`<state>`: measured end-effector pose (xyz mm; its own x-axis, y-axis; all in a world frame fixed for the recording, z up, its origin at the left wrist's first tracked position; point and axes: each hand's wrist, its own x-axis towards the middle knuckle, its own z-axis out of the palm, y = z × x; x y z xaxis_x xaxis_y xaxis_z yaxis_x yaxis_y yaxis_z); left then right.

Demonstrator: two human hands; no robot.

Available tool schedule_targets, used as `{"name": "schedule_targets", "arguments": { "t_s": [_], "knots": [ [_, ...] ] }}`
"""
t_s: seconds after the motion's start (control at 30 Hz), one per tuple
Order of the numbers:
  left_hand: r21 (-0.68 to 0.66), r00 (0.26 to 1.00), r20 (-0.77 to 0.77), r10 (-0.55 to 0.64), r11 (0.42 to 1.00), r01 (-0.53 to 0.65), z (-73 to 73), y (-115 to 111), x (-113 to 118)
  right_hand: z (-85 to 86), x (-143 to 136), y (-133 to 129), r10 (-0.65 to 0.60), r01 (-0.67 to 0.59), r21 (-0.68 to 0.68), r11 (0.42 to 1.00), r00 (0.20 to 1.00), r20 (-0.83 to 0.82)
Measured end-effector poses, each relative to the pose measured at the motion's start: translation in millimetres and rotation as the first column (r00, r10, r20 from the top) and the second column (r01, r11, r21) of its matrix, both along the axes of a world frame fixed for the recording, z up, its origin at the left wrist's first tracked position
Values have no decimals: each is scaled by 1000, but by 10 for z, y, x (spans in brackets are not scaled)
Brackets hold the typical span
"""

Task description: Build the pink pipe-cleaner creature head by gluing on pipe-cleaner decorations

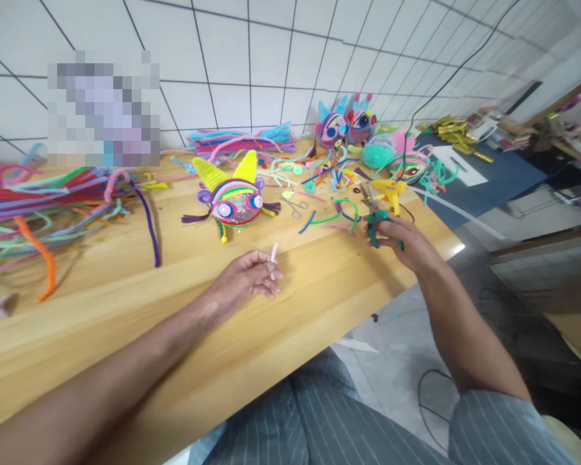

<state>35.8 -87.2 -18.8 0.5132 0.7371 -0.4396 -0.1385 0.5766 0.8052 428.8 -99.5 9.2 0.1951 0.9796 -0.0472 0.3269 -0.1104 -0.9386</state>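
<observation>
Left hand (246,278), mid-frame, pinches short pale pink strip (274,250); right hand (404,239), right of center, clasps green-handled tool (377,216).

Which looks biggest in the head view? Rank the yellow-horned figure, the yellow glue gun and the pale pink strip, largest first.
1. Yellow-horned figure, clearly the largest
2. Yellow glue gun
3. Pale pink strip, thin, held in the left hand

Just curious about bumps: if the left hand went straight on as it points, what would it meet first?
The left hand would probably meet the short blue strip first, though depth is unclear.
</observation>
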Motion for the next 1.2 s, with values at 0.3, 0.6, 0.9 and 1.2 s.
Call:
{"name": "schedule_targets", "arguments": {
  "t_s": [0.3, 0.6, 0.9, 1.2],
  "knots": [
    [54, 1000, -26, -10, 998, 11, -3, -26, 1, 99, -297, 45, 143, -144, -14, 989, 957, 251],
    [202, 982, -180, -65, 974, 102, -66, -37, -3, 25, -462, -107, 214, -383, 196, 903, 795, 568],
    [671, 910, -398, 120, 714, 199, 69, 22, 159, 76, -745, -148, 463, -535, 87, 840, 792, 397],
    [586, 975, -216, -50, 792, 170, 17, 178, 509, 39, -835, -82, 578, -614, 3, 789, 744, 334]
  ]
}}
